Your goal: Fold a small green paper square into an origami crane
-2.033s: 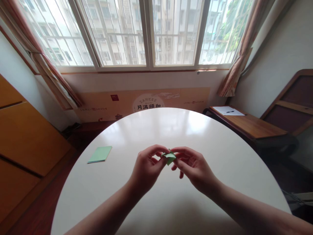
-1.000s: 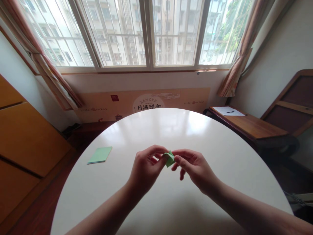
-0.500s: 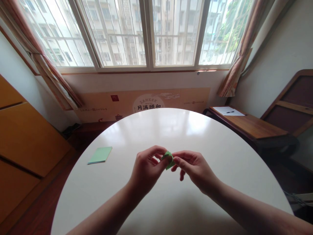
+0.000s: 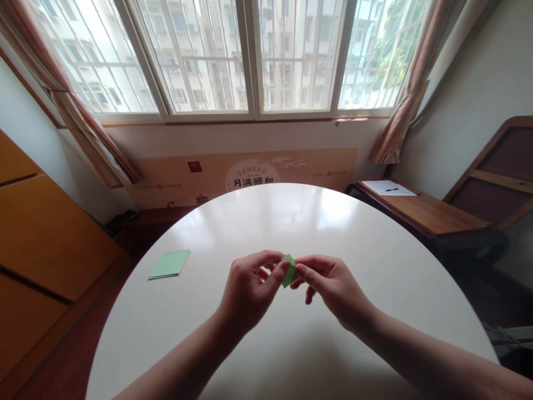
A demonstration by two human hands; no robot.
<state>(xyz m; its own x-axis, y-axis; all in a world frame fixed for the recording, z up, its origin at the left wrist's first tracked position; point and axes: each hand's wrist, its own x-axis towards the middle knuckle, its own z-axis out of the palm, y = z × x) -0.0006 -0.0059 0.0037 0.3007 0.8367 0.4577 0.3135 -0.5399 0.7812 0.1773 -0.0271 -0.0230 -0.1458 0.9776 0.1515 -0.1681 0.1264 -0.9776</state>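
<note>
A small folded green paper is held up between my two hands, above the white round table. My left hand pinches its left side, thumb in front and fingers behind. On its right edge, the thumb and index finger of my right hand are closed, while the lower fingers curl loosely beneath. The fingertips hide parts of the paper, so its exact folded shape is unclear. To the left on the table lies a stack of light green square paper sheets, apart from both hands.
Beyond the table's right edge stands a low wooden side table bearing a white sheet and a dark pen. A wooden cabinet is at the left. A printed cardboard panel stands under the barred window.
The green paper has turned slightly between my fingers and shows a flatter, more pointed outline. My left thumb has shifted a little upward; both hands keep nearly the same place.
</note>
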